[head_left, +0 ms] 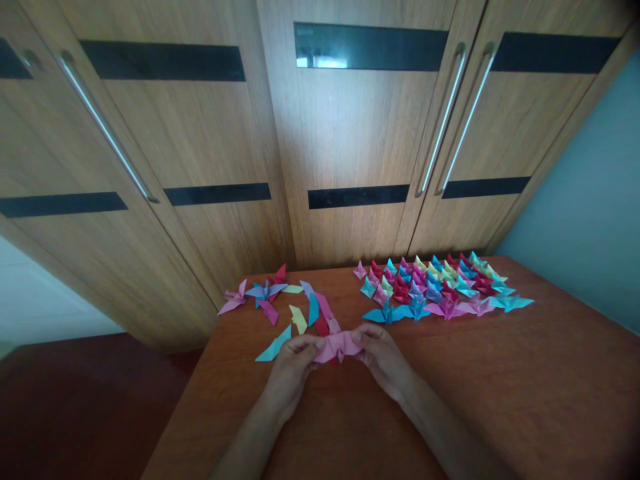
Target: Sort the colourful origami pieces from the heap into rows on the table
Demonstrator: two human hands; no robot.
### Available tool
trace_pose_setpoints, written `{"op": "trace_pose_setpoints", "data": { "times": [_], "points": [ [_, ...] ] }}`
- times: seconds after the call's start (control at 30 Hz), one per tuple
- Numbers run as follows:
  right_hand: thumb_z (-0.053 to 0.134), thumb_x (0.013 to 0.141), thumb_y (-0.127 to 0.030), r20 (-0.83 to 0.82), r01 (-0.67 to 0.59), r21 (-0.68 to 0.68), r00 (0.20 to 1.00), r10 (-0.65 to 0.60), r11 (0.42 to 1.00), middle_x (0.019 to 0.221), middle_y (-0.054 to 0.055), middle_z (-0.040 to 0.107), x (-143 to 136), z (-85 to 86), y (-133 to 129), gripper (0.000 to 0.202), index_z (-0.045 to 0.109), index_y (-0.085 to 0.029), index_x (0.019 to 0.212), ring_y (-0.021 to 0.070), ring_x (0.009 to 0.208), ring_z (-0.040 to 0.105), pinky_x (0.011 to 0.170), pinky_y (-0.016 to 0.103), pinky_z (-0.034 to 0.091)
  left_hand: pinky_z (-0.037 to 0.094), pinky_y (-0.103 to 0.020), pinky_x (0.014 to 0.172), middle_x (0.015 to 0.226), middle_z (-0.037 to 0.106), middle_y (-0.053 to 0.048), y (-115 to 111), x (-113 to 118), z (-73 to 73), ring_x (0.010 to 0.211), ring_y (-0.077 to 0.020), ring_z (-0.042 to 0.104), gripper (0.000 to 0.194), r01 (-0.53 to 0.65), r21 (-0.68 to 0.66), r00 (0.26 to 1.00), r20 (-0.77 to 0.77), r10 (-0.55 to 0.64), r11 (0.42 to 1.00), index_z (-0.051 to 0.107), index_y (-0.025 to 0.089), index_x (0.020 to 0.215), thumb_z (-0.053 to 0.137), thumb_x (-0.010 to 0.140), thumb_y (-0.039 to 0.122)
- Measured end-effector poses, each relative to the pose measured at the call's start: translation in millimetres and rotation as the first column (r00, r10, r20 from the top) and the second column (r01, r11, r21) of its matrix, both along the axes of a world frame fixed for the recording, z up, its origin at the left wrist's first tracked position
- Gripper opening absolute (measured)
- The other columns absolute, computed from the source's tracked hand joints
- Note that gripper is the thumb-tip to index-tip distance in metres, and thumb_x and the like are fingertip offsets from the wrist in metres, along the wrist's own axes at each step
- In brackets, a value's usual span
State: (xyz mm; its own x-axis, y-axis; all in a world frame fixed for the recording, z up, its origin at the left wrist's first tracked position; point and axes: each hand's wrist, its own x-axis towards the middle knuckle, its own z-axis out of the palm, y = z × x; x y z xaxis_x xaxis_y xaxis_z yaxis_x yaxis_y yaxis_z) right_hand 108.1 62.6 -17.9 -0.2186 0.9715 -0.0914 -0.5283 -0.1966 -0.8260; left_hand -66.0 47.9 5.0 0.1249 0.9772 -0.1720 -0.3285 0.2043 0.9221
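A pink origami crane (339, 345) is stretched between my two hands, above the near middle of the table. My left hand (295, 363) pinches one wing between thumb and fingers. The opposite wing is pinched by my right hand (383, 353). Just behind the crane lie loose folded paper pieces, among them a magenta one (325, 310), a red one (321, 325) and a blue one (313, 309). A light blue folded piece (276, 345) rests beside my left hand, and a yellow one (299, 319) lies a little farther back.
Rows of colourful paper cranes (430, 280) stand at the back right of the brown table (525, 373). More cranes, including a purple one (267, 292) and a pink one (235, 297), sit at the back left. A wooden wardrobe (350, 133) with metal handles rises behind the table.
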Motion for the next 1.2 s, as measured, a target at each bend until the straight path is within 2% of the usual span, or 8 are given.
{"op": "trace_pose_setpoints", "data": {
  "times": [0.17, 0.3, 0.4, 0.5, 0.63, 0.77, 0.93, 1.2],
  "points": [
    [0.075, 0.064, -0.037, 0.038, 0.025, 0.013, 0.999, -0.025, 1.000, 0.058, -0.005, 0.053, 1, 0.8, 1, 0.028, 0.055, -0.017, 0.062, 0.0060, 0.051, 0.044, 0.051, 0.019, 0.035, 0.034, -0.019, 0.050, 0.052, 0.053, 0.004, 2, -6, -3.5, 0.050, -0.0076, 0.044, 0.031, -0.006, 0.068, 0.988, -0.151, 0.016, 0.998, 0.057, 0.015, 0.056, 0.069, 0.070, 0.040],
    [0.071, 0.068, -0.040, 0.150, 0.019, 0.066, 0.988, -0.029, 0.998, 0.057, -0.004, 0.053, 1, 3.4, 1, 0.026, 0.058, -0.017, 0.067, 0.0064, 0.050, 0.044, 0.048, 0.019, 0.033, 0.035, -0.019, 0.052, 0.060, 0.060, 0.000, 0, -6, 5.9, 0.056, -0.0100, 0.050, 0.029, 0.168, 0.083, 0.948, -0.287, -0.138, 0.982, 0.061, 0.015, 0.066, 0.063, 0.076, 0.042],
    [0.067, 0.071, -0.041, 0.257, 0.024, 0.122, 0.965, -0.055, 0.992, 0.055, -0.003, 0.053, 2, 5.8, 1, 0.026, 0.059, -0.017, 0.069, 0.0071, 0.049, 0.046, 0.047, 0.019, 0.034, 0.037, -0.020, 0.054, 0.066, 0.064, -0.001, -1, -3, 11.7, 0.060, -0.0118, 0.054, 0.024, 0.248, 0.041, 0.923, -0.314, -0.223, 0.968, 0.064, 0.015, 0.074, 0.067, 0.072, 0.039],
    [0.067, 0.072, -0.039, 0.353, -0.004, 0.170, 0.934, -0.057, 0.986, 0.062, -0.002, 0.057, 3, 9.6, 0, 0.024, 0.062, -0.016, 0.074, 0.0089, 0.055, 0.050, 0.050, 0.020, 0.039, 0.037, -0.020, 0.054, 0.062, 0.061, 0.000, -1, -3, 10.9, 0.057, -0.0111, 0.051, 0.022, 0.230, 0.035, 0.919, -0.337, -0.205, 0.973, 0.063, 0.015, 0.072, 0.067, 0.071, 0.037],
    [0.072, 0.066, -0.036, 0.426, -0.079, 0.204, 0.905, -0.016, 0.976, 0.071, 0.000, 0.062, 5, 14.2, 0, 0.023, 0.065, -0.016, 0.076, 0.0113, 0.063, 0.055, 0.056, 0.022, 0.043, 0.034, -0.019, 0.054, 0.062, 0.058, 0.002, 1, -6, 5.6, 0.056, -0.0094, 0.047, 0.019, 0.195, 0.090, 0.918, -0.368, -0.150, 0.977, 0.063, 0.015, 0.075, 0.065, 0.075, 0.034],
    [0.073, 0.067, -0.037, 0.365, -0.110, 0.157, 0.930, 0.046, 0.981, 0.068, 0.000, 0.063, 6, 13.5, -1, 0.024, 0.064, -0.016, 0.076, 0.0115, 0.062, 0.057, 0.058, 0.023, 0.044, 0.034, -0.019, 0.055, 0.066, 0.058, 0.001, 1, -9, 2.3, 0.060, -0.0097, 0.046, 0.019, 0.184, 0.106, 0.930, -0.340, -0.139, 0.977, 0.065, 0.015, 0.083, 0.066, 0.075, 0.032],
    [0.073, 0.068, -0.034, 0.158, -0.161, 0.051, 0.976, 0.151, 0.986, 0.069, -0.001, 0.061, 7, 10.3, -2, 0.024, 0.060, -0.017, 0.078, 0.0071, 0.056, 0.053, 0.052, 0.019, 0.039, 0.034, -0.018, 0.055, 0.070, 0.060, -0.001, 0, -9, 1.4, 0.061, -0.0083, 0.047, 0.017, 0.195, 0.087, 0.971, -0.158, -0.180, 0.977, 0.065, 0.014, 0.083, 0.069, 0.074, 0.028],
    [0.074, 0.068, -0.034, 0.004, -0.095, 0.004, 0.995, 0.095, 0.995, 0.064, -0.003, 0.057, 8, 7.3, 2, 0.021, 0.063, -0.016, 0.072, 0.0048, 0.053, 0.047, 0.050, 0.017, 0.036, 0.040, -0.017, 0.057, 0.070, 0.061, -0.002, 0, -11, 4.7, 0.060, -0.0074, 0.051, 0.015, 0.193, 0.017, 0.980, 0.042, -0.193, 0.981, 0.065, 0.012, 0.076, 0.068, 0.076, 0.027]
  ]
}}
